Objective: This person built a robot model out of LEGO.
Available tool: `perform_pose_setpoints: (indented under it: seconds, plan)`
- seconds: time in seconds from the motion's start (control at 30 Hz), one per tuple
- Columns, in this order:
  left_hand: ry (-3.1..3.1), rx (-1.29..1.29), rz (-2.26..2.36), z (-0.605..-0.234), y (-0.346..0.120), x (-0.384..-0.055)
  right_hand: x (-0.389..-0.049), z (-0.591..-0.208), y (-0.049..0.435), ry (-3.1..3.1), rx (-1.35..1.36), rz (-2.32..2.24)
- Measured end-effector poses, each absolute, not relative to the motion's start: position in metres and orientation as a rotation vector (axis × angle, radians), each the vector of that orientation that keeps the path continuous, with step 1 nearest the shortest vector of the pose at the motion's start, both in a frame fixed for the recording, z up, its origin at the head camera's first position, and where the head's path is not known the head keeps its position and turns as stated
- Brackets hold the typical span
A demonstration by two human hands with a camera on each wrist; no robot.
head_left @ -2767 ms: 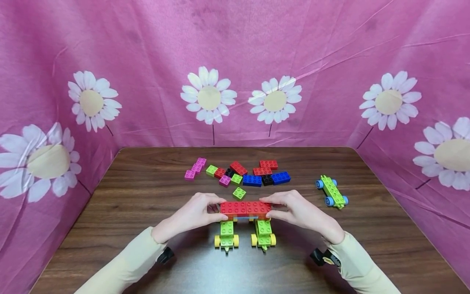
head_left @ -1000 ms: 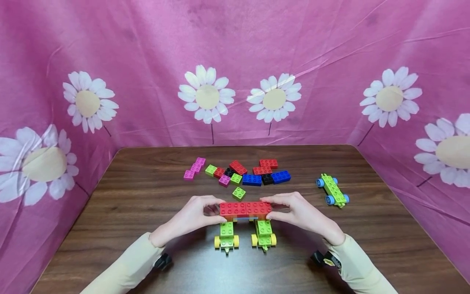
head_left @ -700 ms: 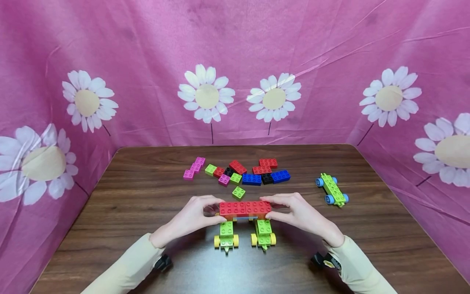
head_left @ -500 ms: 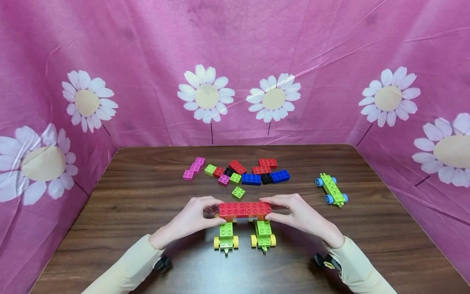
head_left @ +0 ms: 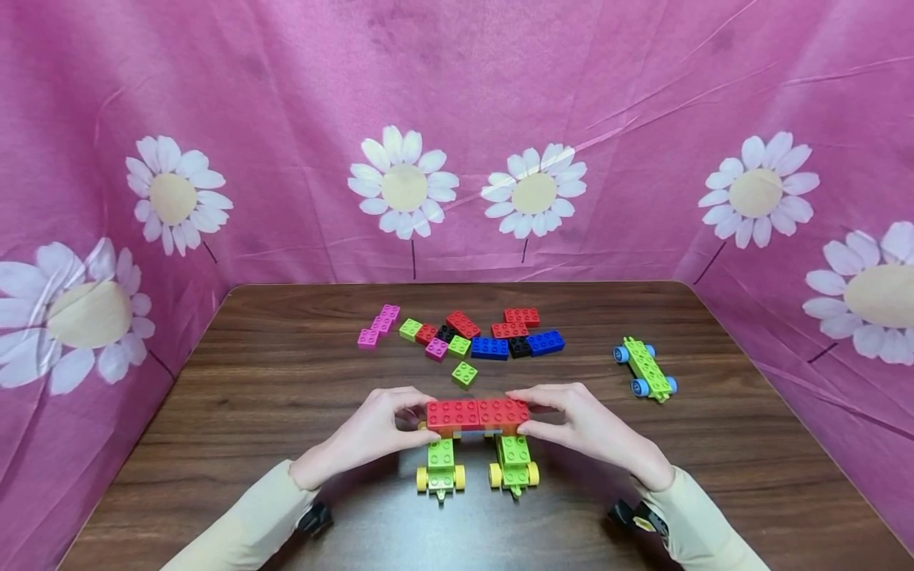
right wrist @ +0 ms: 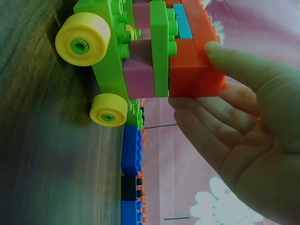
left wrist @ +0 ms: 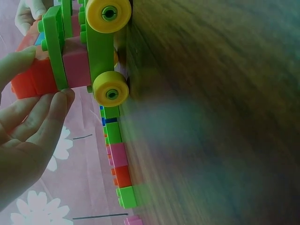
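Note:
Two red bricks lie end to end across the top of a built toy. My left hand grips their left end between thumb and fingers, and my right hand holds the right end the same way. Underneath are two green wheeled bases with yellow wheels. In the right wrist view a pink brick sits between the base and an upright-looking green layer, with red above it. A blue piece shows between the red parts. The far wheels are mostly hidden in the head view.
Beyond the toy, loose bricks are scattered: a green brick, blue bricks, red bricks and pink bricks. A green base with blue wheels stands at the right. A pink daisy cloth surrounds the wooden table.
Both hands and the toy have shifted slightly toward the person in the last half second. Their grip on the red bricks looks the same, and the loose bricks stay put.

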State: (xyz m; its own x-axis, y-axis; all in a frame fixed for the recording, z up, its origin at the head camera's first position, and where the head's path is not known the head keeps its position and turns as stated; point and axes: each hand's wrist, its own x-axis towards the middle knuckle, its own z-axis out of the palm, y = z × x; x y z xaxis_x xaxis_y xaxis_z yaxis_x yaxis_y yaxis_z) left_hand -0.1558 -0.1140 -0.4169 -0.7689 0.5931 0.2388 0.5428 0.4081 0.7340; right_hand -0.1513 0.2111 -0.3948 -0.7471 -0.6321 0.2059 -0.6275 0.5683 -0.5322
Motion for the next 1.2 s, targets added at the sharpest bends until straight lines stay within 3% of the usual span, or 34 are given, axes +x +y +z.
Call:
perform_pose_setpoints:
  seconds: [1.2]
  plan:
    - [2.548, 1.037, 1.261, -0.416, -0.115, -0.147, -0.143, -0.394, 0.215, 2.765, -1.146, -0.985]
